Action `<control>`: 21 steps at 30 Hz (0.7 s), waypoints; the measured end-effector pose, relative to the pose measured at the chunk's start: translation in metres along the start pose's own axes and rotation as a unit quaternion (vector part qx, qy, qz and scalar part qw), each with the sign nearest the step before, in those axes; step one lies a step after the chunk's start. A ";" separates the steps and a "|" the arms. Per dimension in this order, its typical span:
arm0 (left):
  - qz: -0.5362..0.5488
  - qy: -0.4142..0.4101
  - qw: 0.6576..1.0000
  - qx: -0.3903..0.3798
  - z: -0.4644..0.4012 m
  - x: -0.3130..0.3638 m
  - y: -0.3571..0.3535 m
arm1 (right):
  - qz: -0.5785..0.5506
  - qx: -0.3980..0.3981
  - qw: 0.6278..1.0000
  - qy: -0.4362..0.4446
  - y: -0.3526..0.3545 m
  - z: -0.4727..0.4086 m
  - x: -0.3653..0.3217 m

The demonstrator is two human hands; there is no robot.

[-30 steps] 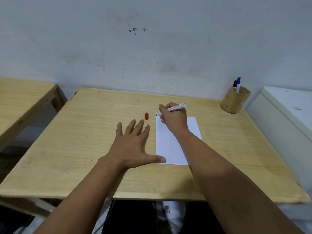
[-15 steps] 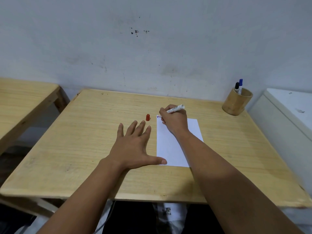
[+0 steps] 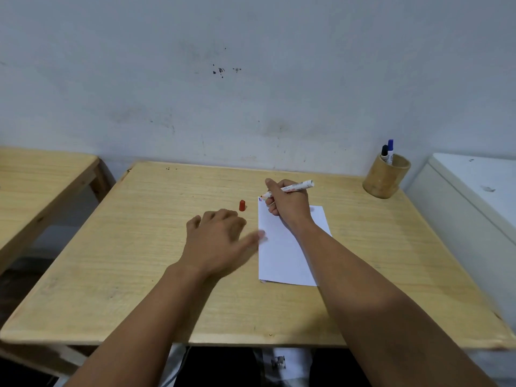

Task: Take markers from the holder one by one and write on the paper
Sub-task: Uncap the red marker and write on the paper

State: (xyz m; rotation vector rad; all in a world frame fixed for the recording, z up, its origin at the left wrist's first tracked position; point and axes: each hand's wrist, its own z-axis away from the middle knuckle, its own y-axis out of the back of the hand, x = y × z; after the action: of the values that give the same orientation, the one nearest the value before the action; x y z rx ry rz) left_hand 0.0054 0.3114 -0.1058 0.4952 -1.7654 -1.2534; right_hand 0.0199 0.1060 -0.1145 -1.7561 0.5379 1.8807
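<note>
A white sheet of paper (image 3: 282, 255) lies on the wooden table (image 3: 145, 247). My right hand (image 3: 289, 203) grips a white marker (image 3: 296, 187) with its red tip at the paper's top left corner, where small marks show. The marker's red cap (image 3: 242, 205) stands on the table just left of the paper. My left hand (image 3: 219, 238) hovers blurred beside the paper's left edge, fingers curled, thumb pointing at the sheet, holding nothing. A bamboo holder (image 3: 386, 178) at the back right corner contains a black marker (image 3: 384, 151) and a blue marker (image 3: 390, 148).
A second wooden table (image 3: 36, 180) stands to the left across a gap. A white cabinet (image 3: 474, 196) adjoins the table on the right. A stained white wall (image 3: 251, 93) rises directly behind the table.
My left hand has lifted off the table and shifted forward toward the red cap, fingers curling. My right hand with the marker stays at the paper's top left corner.
</note>
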 end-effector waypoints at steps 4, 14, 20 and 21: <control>0.078 0.055 0.992 0.087 -0.040 0.005 0.006 | 0.019 -0.027 0.999 0.008 0.004 0.007 -0.021; 0.086 0.061 0.991 0.082 -0.075 -0.003 -0.010 | 0.062 -0.058 0.993 0.084 0.053 0.018 -0.070; 0.259 0.118 0.957 0.060 -0.073 0.005 0.008 | -0.126 -0.009 0.992 0.004 0.075 0.034 -0.087; 0.287 0.122 0.948 0.060 -0.071 0.009 0.012 | -0.140 -0.005 0.990 -0.002 0.078 0.037 -0.089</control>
State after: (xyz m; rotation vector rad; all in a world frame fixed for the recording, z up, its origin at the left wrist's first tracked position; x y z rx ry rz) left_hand 0.0619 0.2711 -0.0841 0.1663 -1.6146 -0.6492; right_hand -0.0539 0.0583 -0.0268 -1.7340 0.2629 1.6924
